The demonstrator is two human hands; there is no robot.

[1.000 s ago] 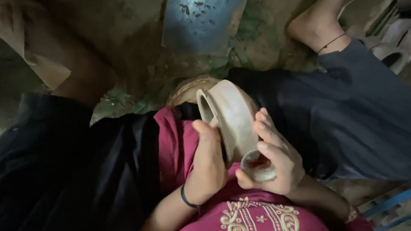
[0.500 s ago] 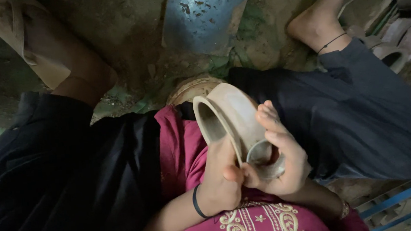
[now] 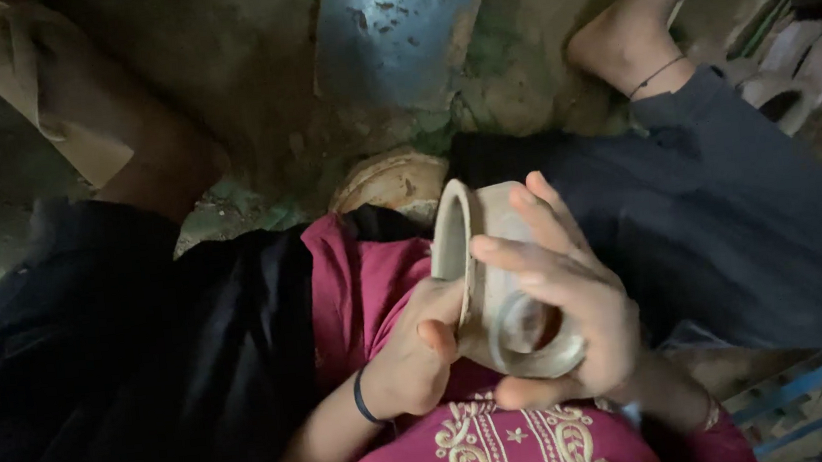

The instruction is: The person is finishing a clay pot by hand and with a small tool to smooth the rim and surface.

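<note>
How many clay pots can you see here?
2: one clay pot held between the left hand and right hand, another pot on the ground behind. Others may be hidden.

Clay pot (image 3: pixel 496 283) between both hands

— Where could a hand pass here?

— There is little room. The clay pot (image 3: pixel 496 283) lies in the lap, hemmed in by the left hand (image 3: pixel 413 356) and right hand (image 3: pixel 575 316) that clasp it.

— And ahead?

— A round clay piece (image 3: pixel 391 178) sits just beyond the pot's rim; farther on, the blue metal sheet (image 3: pixel 391 27) stands on the dirt floor (image 3: pixel 234 57). Dark-clothed legs close both sides.
</note>
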